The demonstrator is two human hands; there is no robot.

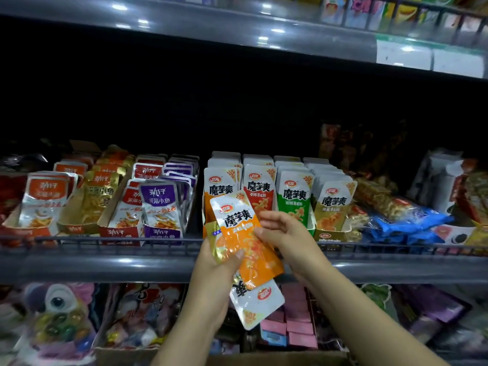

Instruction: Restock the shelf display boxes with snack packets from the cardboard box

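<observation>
In front of the middle shelf [105,268], the left hand [211,262] holds a small stack of snack packets [248,249], its grip pinching them with the thumb on the orange top packet; the right hand [286,233] touches the right edge of the same stack, fingers curled on it; just behind, four display boxes [327,235] stand side by side, full of upright packets; the cardboard box [277,359] edge shows at the bottom.
</observation>
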